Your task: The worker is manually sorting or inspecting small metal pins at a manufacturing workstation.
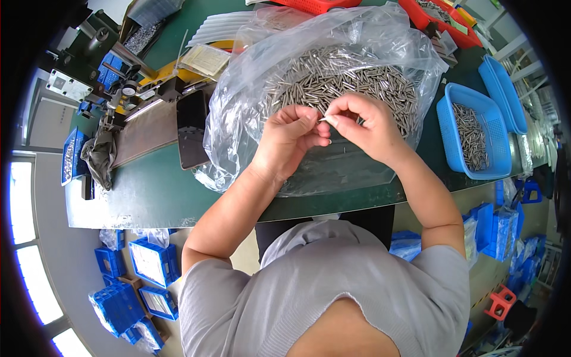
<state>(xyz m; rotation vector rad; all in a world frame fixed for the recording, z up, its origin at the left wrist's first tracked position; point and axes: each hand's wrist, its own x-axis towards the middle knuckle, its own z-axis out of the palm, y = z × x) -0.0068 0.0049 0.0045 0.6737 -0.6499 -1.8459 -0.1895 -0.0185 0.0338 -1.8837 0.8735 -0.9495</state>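
Note:
My left hand [286,135] and my right hand [370,126] meet over the near side of a clear plastic bag [235,104]. Both are closed in a pinch, fingertips almost touching. Between them shows the end of a small metal pin [323,119], mostly covered by the fingers. Just beyond the hands, a broad heap of silvery metal pins [351,74] lies in the opened bag. A few loose pins rest on the plastic near my right wrist.
At the right, a blue basket [450,128] holds more pins [471,137], with another blue basket [505,95] beside it. A dark phone or tablet [191,128] lies left of the bag. A metal fixture [128,89] stands farther left. Red trays [437,21] sit at the back.

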